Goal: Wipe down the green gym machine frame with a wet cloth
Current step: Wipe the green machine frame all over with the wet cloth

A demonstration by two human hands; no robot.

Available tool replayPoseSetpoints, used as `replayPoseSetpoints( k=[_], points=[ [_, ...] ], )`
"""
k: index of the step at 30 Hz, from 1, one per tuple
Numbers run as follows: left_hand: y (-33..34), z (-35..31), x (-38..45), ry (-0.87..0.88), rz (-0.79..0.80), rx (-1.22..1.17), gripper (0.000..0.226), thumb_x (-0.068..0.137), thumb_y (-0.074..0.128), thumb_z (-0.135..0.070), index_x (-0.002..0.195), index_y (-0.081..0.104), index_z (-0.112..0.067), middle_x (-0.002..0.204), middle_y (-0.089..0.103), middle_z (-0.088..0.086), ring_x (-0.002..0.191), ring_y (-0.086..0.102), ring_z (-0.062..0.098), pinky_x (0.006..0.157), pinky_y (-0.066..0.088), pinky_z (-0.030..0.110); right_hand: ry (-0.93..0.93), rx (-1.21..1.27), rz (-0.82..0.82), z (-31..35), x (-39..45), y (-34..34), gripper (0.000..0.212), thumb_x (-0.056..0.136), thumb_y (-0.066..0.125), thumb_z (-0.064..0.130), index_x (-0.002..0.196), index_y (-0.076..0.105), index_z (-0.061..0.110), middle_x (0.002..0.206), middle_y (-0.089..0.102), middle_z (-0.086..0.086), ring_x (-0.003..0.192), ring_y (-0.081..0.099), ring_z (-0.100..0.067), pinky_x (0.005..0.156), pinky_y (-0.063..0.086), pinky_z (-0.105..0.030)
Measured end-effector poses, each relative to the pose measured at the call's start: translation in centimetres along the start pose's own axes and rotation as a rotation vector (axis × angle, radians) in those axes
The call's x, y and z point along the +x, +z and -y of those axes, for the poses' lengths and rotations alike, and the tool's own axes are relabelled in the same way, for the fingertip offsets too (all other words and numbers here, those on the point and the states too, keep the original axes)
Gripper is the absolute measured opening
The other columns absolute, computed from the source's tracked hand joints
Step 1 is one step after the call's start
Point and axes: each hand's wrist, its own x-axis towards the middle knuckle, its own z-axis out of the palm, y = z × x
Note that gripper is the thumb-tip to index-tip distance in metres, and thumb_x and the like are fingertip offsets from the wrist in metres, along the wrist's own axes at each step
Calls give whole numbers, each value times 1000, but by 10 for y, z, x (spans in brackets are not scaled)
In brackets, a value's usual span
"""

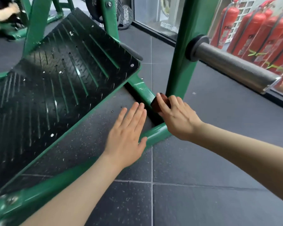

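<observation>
two hands: right hand [178, 116] grip pinches cloth [158, 101] on diagonal frame [143, 92]; left hand [127, 136] flat.

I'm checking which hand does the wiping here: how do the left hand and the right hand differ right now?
The right hand has curled fingers in a grip on a dark reddish cloth pressed to the low green frame bar; the left hand is flat, fingers straight, holding nothing. The right hand reaches further forward, by the green upright; the left sits nearer, over the floor. Both are bare, palm down.

Green frame [183, 66], dark-red cloth [160, 103], black ribbed footplate [55, 75].
</observation>
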Motion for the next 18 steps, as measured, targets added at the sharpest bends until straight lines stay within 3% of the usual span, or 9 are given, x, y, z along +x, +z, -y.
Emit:
replayPoseSetpoints(
  k=[3, 6, 10, 13, 16, 18],
  points=[
    [27, 7, -30, -62, 123, -31, 82, 101, 33, -52, 164, 14, -3, 173, 4, 14, 161, -2, 29, 129, 4, 50, 34, 94, 115, 11, -4, 37, 63, 105, 50, 33, 158, 35, 2, 112, 56, -24, 89, 60, -44, 69, 50, -49],
    [52, 21, -61, -103, 262, -36, 79, 107, 21, -52, 163, -9, -6, 170, -19, 13, 157, -23, 27, 129, -7, 49, 81, 194, 233, 19, -7, 74, 64, 108, 44, 38, 162, 28, 9, 124, 53, -21, 104, 58, -43, 78, 53, -51],
    [75, 44, -99, 41, 412, 52, 80, 107, 16, -55, 159, -22, -7, 165, -33, 12, 150, -36, 26, 126, -16, 49, 238, 276, 353, 23, -15, 115, 65, 109, 41, 42, 164, 23, 13, 131, 45, -21, 114, 51, -42, 85, 53, -50],
    [91, 53, -113, 76, 456, 28, 81, 107, 17, -57, 160, -20, -8, 167, -30, 11, 154, -29, 27, 127, -13, 49, 333, 358, 311, 36, -25, 132, 66, 106, 49, 39, 161, 29, 9, 126, 43, -25, 104, 53, -45, 83, 55, -52],
    [107, 41, -108, 57, 439, -66, 82, 105, 24, -58, 164, -5, -10, 172, -13, 9, 159, -16, 26, 130, 0, 50, 181, 398, 305, 55, -31, 136, 65, 104, 51, 37, 157, 29, 7, 118, 44, -23, 90, 54, -43, 73, 56, -51],
    [118, 29, -102, 37, 433, -108, 82, 103, 25, -58, 164, -2, -10, 173, -9, 8, 160, -10, 26, 130, 5, 50, 70, 375, 304, 49, -33, 134, 60, 103, 49, 36, 153, 38, 5, 112, 48, -23, 80, 59, -43, 58, 56, -48]
  ],
)
